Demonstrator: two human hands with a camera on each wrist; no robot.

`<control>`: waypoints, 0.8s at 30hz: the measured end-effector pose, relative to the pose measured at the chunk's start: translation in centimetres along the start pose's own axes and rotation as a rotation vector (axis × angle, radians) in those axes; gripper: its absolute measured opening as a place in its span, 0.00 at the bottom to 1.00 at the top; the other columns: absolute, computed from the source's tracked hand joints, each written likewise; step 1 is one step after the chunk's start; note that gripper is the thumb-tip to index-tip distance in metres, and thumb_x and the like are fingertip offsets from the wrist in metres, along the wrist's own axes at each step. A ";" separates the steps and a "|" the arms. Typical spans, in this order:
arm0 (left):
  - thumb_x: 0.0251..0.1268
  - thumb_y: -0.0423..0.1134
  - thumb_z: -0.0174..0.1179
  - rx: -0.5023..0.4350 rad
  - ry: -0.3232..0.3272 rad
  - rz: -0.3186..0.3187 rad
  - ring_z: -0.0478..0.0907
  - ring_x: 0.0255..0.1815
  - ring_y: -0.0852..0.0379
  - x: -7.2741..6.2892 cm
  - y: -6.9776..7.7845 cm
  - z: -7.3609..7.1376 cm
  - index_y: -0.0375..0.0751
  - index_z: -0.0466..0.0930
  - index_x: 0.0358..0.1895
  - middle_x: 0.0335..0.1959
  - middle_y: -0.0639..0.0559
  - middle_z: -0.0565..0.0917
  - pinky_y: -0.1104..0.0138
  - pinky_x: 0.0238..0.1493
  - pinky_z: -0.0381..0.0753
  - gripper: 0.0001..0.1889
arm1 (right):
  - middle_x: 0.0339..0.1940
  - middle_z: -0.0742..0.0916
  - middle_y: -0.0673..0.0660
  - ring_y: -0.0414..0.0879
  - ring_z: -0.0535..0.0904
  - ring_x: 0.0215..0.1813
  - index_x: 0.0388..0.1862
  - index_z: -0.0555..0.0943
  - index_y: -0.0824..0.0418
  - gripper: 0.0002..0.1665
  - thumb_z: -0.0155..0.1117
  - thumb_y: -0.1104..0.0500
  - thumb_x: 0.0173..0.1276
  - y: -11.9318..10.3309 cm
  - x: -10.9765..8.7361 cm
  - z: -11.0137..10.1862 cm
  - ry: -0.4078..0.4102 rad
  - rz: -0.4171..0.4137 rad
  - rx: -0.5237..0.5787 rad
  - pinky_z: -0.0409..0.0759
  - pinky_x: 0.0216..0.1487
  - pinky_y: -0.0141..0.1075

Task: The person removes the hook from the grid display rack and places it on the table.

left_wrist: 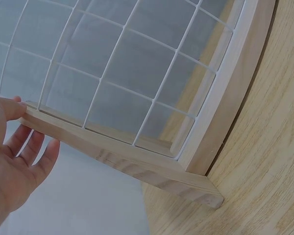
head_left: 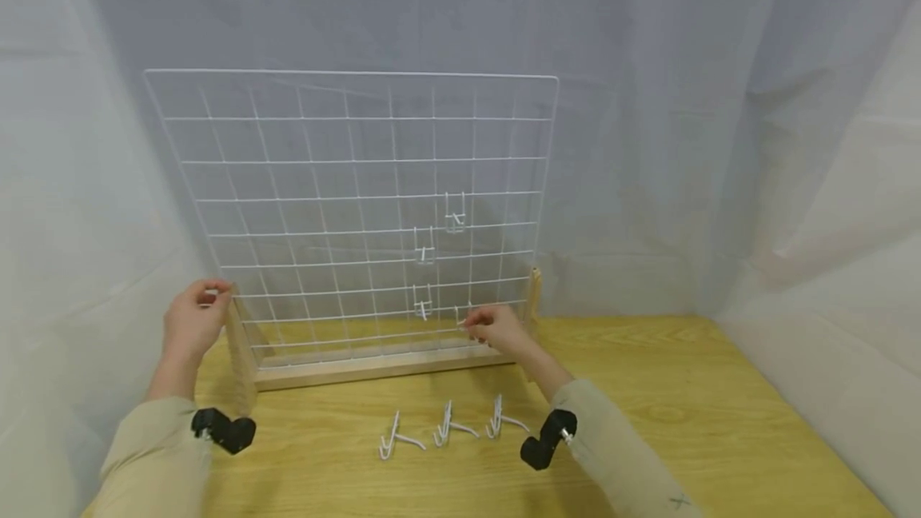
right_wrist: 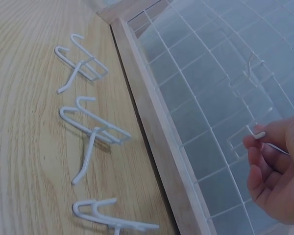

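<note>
A white wire grid panel [head_left: 352,72] stands upright in a wooden base [head_left: 388,366]. My left hand [head_left: 193,318] pinches the upper end of the left wooden side post [left_wrist: 68,134], thumb on one side and fingers on the other. Low on the grid's right part, my right hand [head_left: 500,330] holds a white wire hook [right_wrist: 259,134] by its prong between thumb and fingertips; the hook's wire frame lies against the grid. Up and left of that hand, three similar hooks hang on the grid: an upper one [head_left: 455,221], a middle one [head_left: 424,254] and a lower one [head_left: 422,308].
Three more white hooks lie in a row on the wood-grain table before the base: a left hook [head_left: 392,438], a middle hook [head_left: 444,426] and a right hook [head_left: 496,418]. Pale sheeting [head_left: 647,182] hangs behind and at both sides.
</note>
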State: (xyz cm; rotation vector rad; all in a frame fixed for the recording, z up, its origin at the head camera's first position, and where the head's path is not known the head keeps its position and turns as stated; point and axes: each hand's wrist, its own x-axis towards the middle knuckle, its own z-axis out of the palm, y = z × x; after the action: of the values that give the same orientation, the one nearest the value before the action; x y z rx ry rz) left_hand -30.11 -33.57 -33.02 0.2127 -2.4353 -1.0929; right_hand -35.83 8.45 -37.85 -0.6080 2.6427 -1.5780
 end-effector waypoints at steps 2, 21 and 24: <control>0.72 0.40 0.41 -0.001 0.002 -0.002 0.70 0.48 0.37 0.0 0.1 0.0 0.30 0.69 0.56 0.51 0.29 0.69 0.64 0.31 0.70 0.19 | 0.23 0.83 0.54 0.40 0.72 0.24 0.37 0.81 0.71 0.07 0.60 0.68 0.61 0.1 -0.3 -0.2 -0.001 -0.010 -0.010 0.70 0.23 0.29; 0.71 0.39 0.42 0.002 0.006 0.018 0.71 0.47 0.38 0.2 -0.3 -0.1 0.29 0.69 0.54 0.51 0.28 0.70 0.69 0.29 0.69 0.18 | 0.25 0.82 0.61 0.42 0.73 0.25 0.36 0.78 0.78 0.08 0.59 0.72 0.59 1.7 -2.6 -2.4 -0.039 -0.060 0.043 0.72 0.26 0.32; 0.71 0.39 0.42 0.003 0.000 0.019 0.71 0.47 0.38 0.1 -0.3 -0.1 0.29 0.69 0.55 0.51 0.28 0.69 0.68 0.29 0.70 0.18 | 0.24 0.82 0.54 0.39 0.72 0.25 0.37 0.78 0.76 0.08 0.60 0.71 0.60 2.5 -2.7 -2.7 -0.045 -0.018 0.029 0.71 0.26 0.30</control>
State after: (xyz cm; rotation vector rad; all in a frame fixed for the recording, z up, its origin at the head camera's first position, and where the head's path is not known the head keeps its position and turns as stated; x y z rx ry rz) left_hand -30.20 -33.81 -33.14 0.1906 -2.4339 -1.0817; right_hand -34.72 12.68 -39.10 -0.6602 2.5851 -1.5852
